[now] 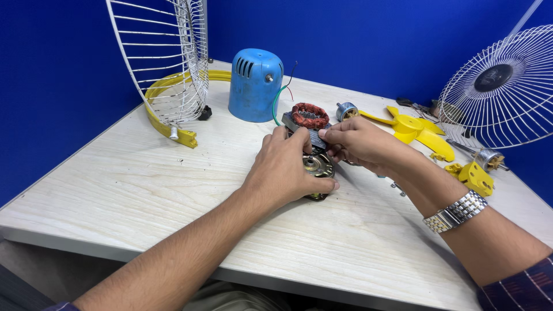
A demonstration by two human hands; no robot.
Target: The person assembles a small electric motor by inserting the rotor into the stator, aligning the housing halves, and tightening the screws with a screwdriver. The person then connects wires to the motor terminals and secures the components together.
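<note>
**benchguy:** Looks like the metal motor end cover with the round bearing hub is being worked against the stator with its reddish-brown copper windings. I'd keep the two square to each other and avoid pinching the green wire.

**fanfixer:** Agreed. The left hand is curled around the cover from the near side, thumb under its edge, pinning it to the pale wooden table. The right hand has its fingertips clamped on the stator's metal frame, just behind the cover. Both sit mid-table, in front of the blue plastic motor housing.
</note>
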